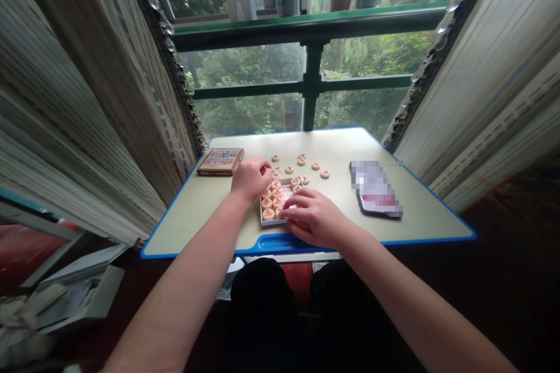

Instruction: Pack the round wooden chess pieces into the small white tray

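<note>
A shallow white box (275, 223) on the table holds several round wooden xiangqi pieces with red characters, in rows along its left side. A few more pieces (296, 182) sit at its far right corner. My left hand (251, 179) is at the box's far left corner, fingers curled together; what they hold, if anything, is hidden. Over the box's near right part reaches my right hand (315, 215), fingers apart and slightly bent, fingertips at a red-marked piece (279, 212). Beyond the box, several loose xiangqi pieces (315, 166) are scattered on the table.
A brown patterned box lid (221, 161) lies at the table's far left. To the right is a phone (376, 189), its screen blurred out. The table (420, 210) has a blue rim. Curtains hang on both sides, and cans and cups stand on the window ledge (315, 20).
</note>
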{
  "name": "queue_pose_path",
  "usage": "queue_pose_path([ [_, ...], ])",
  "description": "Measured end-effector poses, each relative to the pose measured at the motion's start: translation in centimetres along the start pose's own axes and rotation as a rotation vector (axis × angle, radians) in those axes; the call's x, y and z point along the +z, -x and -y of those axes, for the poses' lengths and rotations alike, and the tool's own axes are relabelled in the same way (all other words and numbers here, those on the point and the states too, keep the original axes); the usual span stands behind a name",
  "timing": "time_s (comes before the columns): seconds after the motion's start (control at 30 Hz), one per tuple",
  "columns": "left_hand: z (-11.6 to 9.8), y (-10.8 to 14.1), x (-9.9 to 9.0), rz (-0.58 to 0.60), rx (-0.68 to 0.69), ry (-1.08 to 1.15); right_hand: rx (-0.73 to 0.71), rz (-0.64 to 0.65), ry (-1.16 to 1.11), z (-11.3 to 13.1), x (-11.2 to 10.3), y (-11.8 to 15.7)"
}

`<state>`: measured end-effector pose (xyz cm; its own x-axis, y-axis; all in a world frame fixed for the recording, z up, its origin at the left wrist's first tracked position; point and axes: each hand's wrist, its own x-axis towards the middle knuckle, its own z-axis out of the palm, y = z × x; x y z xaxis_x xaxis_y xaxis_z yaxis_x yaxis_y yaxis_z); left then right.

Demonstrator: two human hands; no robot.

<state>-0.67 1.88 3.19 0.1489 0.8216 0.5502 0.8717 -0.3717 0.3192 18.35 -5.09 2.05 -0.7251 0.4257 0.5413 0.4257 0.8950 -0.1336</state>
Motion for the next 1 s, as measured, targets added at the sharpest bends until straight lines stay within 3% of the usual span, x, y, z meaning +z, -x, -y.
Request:
queue_pose_path([
  [0.23,-0.03,0.25,0.38,-0.026,0.081,0.026,-0.014,0.031,0.017,0.12,0.1,-0.12],
  [0.5,-0.23,0.41,0.14,-0.028,0.067,0.011,0.023,-0.052,-0.043,0.18,-0.12,-0.01],
  [1.0,-0.48,0.41,-0.05,0.021,0.031,0.023,0.047,0.006,-0.094,0.15,-0.12,-0.16],
])
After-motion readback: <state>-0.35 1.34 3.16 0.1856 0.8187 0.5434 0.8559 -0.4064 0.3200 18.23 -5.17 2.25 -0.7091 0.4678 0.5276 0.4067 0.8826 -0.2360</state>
